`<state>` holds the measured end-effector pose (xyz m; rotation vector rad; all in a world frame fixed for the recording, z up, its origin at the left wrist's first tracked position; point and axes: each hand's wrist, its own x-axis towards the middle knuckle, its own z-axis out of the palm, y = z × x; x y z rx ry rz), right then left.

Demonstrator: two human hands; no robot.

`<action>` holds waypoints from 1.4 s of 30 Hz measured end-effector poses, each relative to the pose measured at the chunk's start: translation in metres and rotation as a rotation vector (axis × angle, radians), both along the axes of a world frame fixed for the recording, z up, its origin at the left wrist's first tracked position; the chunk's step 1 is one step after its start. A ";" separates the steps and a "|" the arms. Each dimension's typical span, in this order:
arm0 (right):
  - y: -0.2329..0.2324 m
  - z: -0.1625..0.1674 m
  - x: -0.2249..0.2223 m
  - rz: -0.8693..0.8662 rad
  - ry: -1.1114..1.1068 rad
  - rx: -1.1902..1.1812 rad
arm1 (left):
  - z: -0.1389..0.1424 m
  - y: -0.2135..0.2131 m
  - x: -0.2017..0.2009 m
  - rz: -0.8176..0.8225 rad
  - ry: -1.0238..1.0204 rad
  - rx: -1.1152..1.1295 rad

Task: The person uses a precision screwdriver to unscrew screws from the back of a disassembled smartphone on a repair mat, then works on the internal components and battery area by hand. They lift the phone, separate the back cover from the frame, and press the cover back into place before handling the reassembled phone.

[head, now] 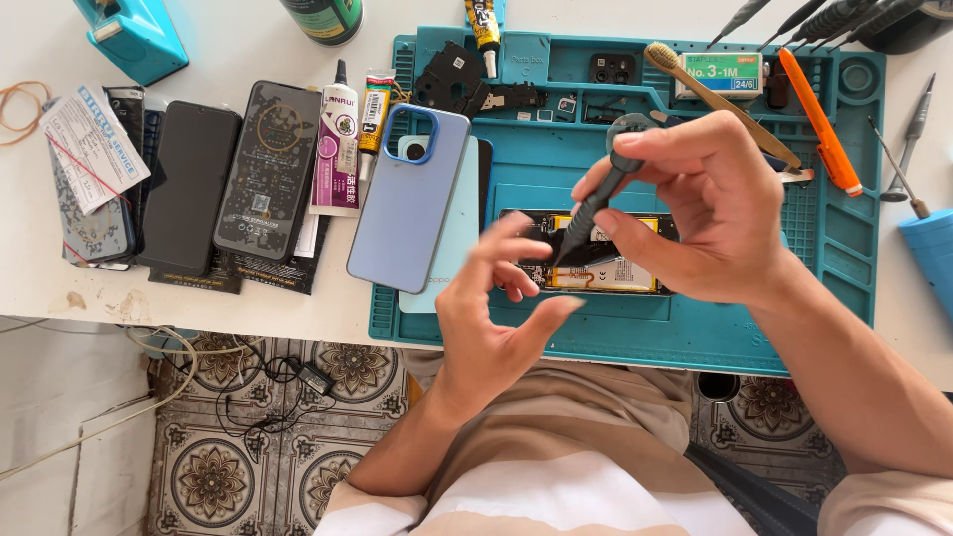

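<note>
slim dark screwdriver (pixel 596 203) over opened phone (pixel 606 263)

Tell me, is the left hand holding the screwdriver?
No, the right hand grips the dark screwdriver over the opened phone, while the left hand holds nothing, fingers spread.

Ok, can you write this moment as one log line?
right hand: holds screwdriver | tip: on opened phone | left hand: open, beside phone | surface: teal repair mat
</note>
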<state>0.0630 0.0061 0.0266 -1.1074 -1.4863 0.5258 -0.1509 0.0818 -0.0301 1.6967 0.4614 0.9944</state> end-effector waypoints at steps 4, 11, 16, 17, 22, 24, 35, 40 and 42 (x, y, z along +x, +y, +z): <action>0.011 -0.006 -0.003 -0.053 -0.264 0.003 | -0.009 -0.001 -0.002 -0.028 -0.123 -0.197; 0.016 -0.010 -0.012 -0.092 -0.457 0.018 | -0.020 0.001 -0.007 -0.026 -0.203 -0.227; 0.018 -0.011 -0.011 -0.078 -0.476 0.036 | -0.021 0.002 -0.008 -0.042 -0.201 -0.233; 0.018 -0.011 -0.011 -0.070 -0.476 0.048 | -0.021 0.002 -0.008 -0.038 -0.204 -0.233; 0.016 -0.004 -0.008 -0.030 -0.561 0.063 | -0.022 0.001 -0.007 -0.037 -0.237 -0.252; 0.015 0.000 -0.007 -0.014 -0.610 0.057 | -0.022 0.000 -0.006 -0.032 -0.239 -0.255; 0.007 0.019 -0.008 0.059 -0.567 -0.013 | -0.022 -0.005 -0.005 -0.033 -0.258 -0.278; 0.009 0.020 -0.008 0.046 -0.602 -0.021 | -0.025 -0.007 -0.006 -0.033 -0.265 -0.283; 0.008 0.019 -0.008 0.026 -0.609 -0.010 | -0.028 -0.008 -0.006 -0.024 -0.288 -0.289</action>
